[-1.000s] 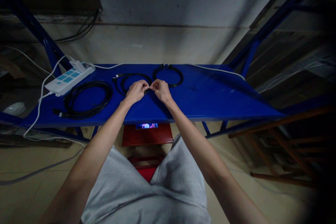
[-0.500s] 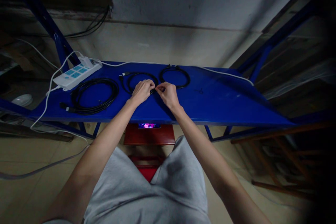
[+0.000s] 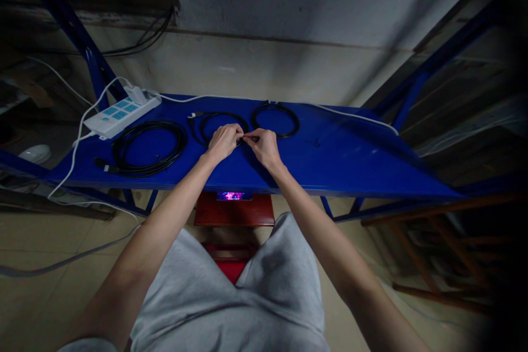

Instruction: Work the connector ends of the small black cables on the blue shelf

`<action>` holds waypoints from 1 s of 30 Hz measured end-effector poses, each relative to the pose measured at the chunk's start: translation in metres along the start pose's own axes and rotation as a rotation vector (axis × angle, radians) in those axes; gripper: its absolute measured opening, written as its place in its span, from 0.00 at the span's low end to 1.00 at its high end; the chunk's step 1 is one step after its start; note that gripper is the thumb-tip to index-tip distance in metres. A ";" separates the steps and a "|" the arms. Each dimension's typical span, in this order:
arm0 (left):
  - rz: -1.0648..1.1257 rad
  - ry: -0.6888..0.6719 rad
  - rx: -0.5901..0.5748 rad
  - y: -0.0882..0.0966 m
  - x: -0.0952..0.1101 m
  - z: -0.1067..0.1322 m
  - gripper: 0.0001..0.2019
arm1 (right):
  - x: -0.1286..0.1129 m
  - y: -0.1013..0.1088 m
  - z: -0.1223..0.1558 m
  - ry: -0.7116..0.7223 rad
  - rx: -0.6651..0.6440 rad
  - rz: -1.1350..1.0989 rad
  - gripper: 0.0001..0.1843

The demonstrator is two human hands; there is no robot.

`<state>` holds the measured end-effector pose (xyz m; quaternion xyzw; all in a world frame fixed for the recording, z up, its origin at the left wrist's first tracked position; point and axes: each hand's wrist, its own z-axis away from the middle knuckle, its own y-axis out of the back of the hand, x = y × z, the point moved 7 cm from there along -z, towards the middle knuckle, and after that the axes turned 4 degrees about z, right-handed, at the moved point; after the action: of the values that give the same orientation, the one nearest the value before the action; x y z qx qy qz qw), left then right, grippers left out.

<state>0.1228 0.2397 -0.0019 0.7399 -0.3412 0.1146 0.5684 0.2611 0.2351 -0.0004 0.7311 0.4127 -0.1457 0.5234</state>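
Observation:
Both my hands meet over the middle of a blue shelf (image 3: 338, 165). My left hand (image 3: 223, 141) is closed in a pinch on the near edge of a small black coiled cable (image 3: 214, 119). My right hand (image 3: 264, 146) pinches the same cable just to the right, fingertips almost touching the left ones. What lies between the fingertips is thin and dark; I cannot make out more. A second small black coil (image 3: 275, 119) lies just behind my right hand. A larger black coil (image 3: 148, 148) lies to the left.
A white power strip (image 3: 121, 115) with blue sockets sits at the shelf's back left, its white cord (image 3: 74, 148) hanging over the edge. A thin white wire (image 3: 350, 114) runs along the back. A red stool (image 3: 233, 212) with a lit phone (image 3: 234, 196) stands below.
My hands stay pinched together on the cable; the right hand's fingers shifted slightly. The view moved a little right and down.

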 end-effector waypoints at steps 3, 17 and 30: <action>0.021 0.009 0.006 0.001 0.001 0.000 0.08 | 0.010 -0.004 -0.004 -0.030 -0.004 -0.079 0.08; 0.131 0.057 0.067 0.008 -0.001 0.003 0.07 | 0.027 -0.022 -0.011 -0.182 0.013 -0.279 0.13; 0.021 -0.022 0.066 0.008 0.012 0.006 0.07 | -0.010 -0.005 0.004 -0.220 0.122 0.118 0.07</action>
<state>0.1250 0.2291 0.0091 0.7558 -0.3509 0.1236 0.5388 0.2516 0.2276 0.0015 0.7642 0.2996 -0.2188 0.5276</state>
